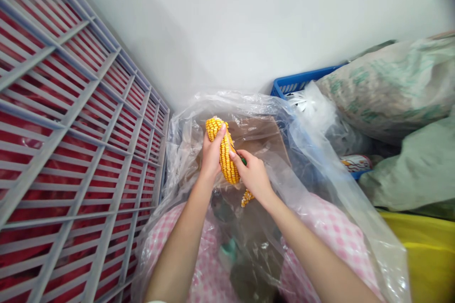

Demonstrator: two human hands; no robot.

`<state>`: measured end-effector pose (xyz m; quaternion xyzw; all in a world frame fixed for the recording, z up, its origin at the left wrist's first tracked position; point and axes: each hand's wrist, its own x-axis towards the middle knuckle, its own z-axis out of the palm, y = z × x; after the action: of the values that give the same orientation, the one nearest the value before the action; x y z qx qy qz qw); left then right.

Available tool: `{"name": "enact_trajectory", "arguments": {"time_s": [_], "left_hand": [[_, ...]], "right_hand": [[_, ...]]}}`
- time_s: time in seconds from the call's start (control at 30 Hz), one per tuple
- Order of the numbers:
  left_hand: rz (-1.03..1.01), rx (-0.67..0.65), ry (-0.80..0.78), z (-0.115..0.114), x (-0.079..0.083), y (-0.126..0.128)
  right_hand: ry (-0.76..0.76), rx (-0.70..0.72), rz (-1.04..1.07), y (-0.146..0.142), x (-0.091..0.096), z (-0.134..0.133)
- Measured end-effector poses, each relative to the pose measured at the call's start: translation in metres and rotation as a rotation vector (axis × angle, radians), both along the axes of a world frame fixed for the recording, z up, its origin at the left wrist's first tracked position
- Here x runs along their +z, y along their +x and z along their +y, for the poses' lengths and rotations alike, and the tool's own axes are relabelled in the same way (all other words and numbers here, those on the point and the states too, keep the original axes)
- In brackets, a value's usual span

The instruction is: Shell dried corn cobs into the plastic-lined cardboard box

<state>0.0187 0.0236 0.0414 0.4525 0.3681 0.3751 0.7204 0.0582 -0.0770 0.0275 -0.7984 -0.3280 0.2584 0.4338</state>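
You can move your left hand (212,154) and right hand (253,175) through the space above the clear plastic liner (313,147), up toward the white wall (227,23) at the top of the frame. The ear of corn (224,151) stands between your hands. The grey rack (81,151) blocks the left side; the blue basket (302,80), woven sack (387,85) and green sack (412,170) block the right.

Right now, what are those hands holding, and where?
The left hand grips a yellow corn cob around its middle; the right hand holds a small green-handled tool against the cob.
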Motion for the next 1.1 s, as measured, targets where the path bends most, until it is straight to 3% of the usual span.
{"name": "enact_trajectory", "arguments": {"time_s": [0.13,0.27,0.37,0.47,0.57,0.77,0.97,1.1], "left_hand": [[0.004,-0.014,-0.065,-0.002,0.002,0.0],[-0.022,-0.077,-0.164,-0.002,0.008,-0.001],[-0.045,-0.035,-0.115,0.001,0.009,-0.002],[-0.032,0.011,-0.067,0.005,0.008,-0.004],[-0.018,-0.02,-0.051,0.004,0.006,-0.004],[-0.007,-0.062,-0.064,0.0,0.004,-0.002],[-0.013,0.058,-0.035,0.013,0.008,-0.008],[0.004,0.095,-0.023,0.021,0.015,-0.013]], "right_hand": [[-0.018,-0.032,-0.091,0.001,-0.003,0.001],[0.145,-0.108,0.079,0.004,-0.003,0.003],[0.248,-0.138,0.222,0.006,0.002,0.001],[0.242,-0.134,0.205,0.006,0.006,-0.001],[0.222,-0.104,0.193,0.006,0.004,0.0],[0.248,-0.182,0.224,0.01,0.0,0.002],[0.213,0.072,-0.024,0.015,0.011,-0.009],[0.075,0.194,-0.175,0.019,0.016,-0.017]]}}
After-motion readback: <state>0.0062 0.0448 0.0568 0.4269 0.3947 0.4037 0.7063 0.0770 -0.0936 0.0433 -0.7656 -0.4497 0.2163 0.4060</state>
